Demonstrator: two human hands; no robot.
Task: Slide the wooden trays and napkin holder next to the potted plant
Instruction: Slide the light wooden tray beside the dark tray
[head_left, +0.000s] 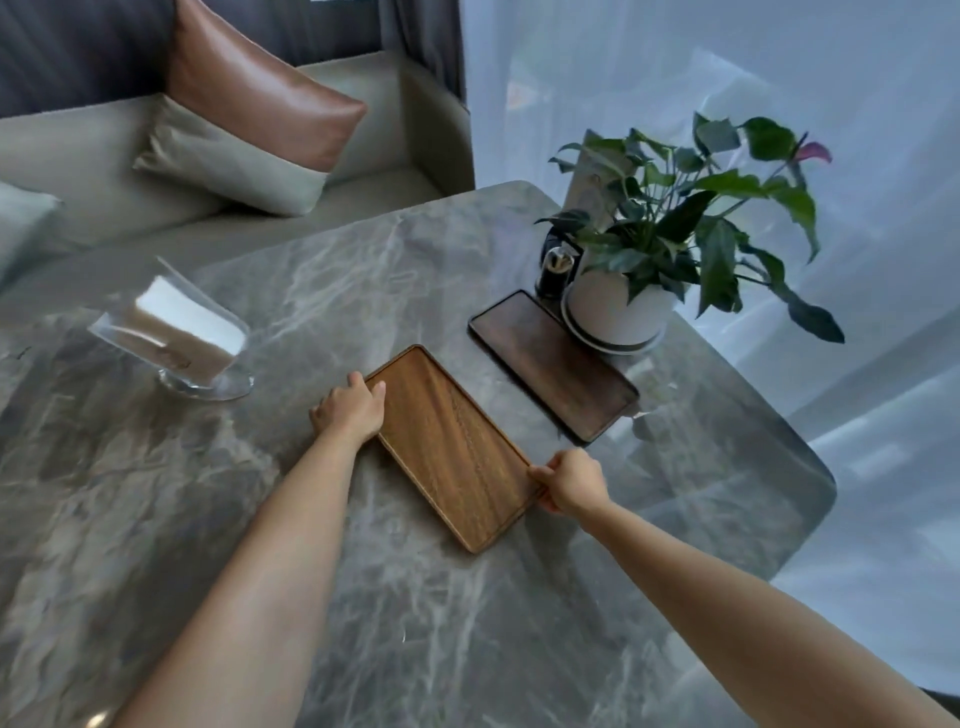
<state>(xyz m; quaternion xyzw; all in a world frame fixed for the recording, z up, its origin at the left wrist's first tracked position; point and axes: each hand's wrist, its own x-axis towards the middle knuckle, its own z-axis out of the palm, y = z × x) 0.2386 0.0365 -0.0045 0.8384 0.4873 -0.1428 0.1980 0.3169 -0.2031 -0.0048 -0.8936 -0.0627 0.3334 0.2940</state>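
Observation:
A light wooden tray (457, 447) lies diagonally in the middle of the grey marble table (208, 493). My left hand (350, 410) grips its far left edge, thumb over the rim. My right hand (571, 480) holds its near right corner. A darker wooden tray (553, 364) lies parallel beyond it, touching the saucer of the potted plant (618, 306) in a white pot. The clear napkin holder (182, 338), filled with white napkins, stands apart at the left of the table.
A small dark jar (556, 267) stands behind the plant pot, with a card stand behind the leaves. The table's rounded edge runs close on the right. A sofa with a brown and beige cushion (244, 114) sits beyond the far edge.

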